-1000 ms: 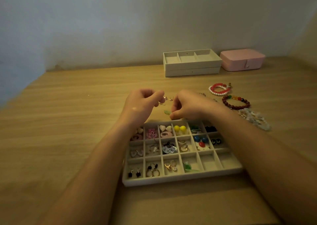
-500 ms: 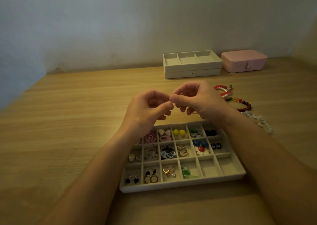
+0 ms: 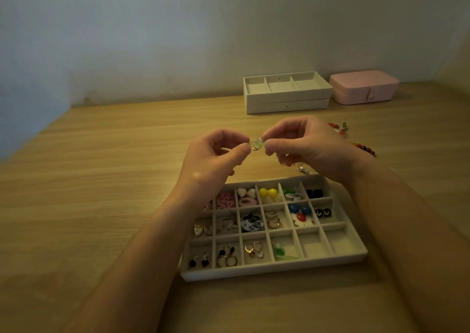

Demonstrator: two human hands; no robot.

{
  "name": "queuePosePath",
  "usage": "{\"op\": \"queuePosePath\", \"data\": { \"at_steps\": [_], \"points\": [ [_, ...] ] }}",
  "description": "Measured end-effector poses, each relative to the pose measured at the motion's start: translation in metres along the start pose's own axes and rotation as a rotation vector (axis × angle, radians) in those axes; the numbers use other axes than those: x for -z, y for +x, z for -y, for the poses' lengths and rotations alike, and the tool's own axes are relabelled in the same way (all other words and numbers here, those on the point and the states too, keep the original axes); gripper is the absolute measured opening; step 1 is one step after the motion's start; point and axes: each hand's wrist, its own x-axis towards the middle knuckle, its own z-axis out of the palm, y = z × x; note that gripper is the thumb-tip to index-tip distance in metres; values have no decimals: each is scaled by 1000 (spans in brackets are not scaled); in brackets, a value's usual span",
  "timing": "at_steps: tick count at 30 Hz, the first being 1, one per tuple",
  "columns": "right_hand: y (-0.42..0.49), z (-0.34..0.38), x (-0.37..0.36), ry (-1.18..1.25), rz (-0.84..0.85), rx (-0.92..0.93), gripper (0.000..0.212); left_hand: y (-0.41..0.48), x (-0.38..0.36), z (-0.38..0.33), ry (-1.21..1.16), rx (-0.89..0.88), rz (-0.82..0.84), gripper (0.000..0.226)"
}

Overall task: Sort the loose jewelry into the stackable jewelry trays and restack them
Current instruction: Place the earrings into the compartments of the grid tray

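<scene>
you see both your arms from the bottom edge of the view, uncovered all the way along. your left forearm (image 3: 142, 251) and right forearm (image 3: 407, 231) are smooth and slim, narrowing at the wrists. your left grip (image 3: 213, 159) and right grip (image 3: 310, 149) are bare as well, with slender fingers. a small pale glint sits on the back of the left grip.

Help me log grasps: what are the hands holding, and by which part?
The left hand and right hand pinch one small green-gold earring by its opposite ends.
</scene>
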Motion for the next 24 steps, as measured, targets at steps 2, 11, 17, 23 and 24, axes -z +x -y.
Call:
{"op": "queuePosePath", "data": {
  "at_steps": [2,11,17,23,24],
  "points": [
    [1,-2,0,16,-42,1,27,0,0,0,4,5,7,8],
    [4,-5,-1,128,-100,-19,17,2,-1,9,192,-9,50,15],
    [0,4,-10,-42,-170,-20,15,-5,-3,3,381,-34,77,15],
    [-15,30,-18,22,-179,-13,15,-22,0,-16,305,-23,71,13],
    [-21,33,-20,38,-170,-9,15,-28,0,-19,299,-30,70,13]
  ]
}}
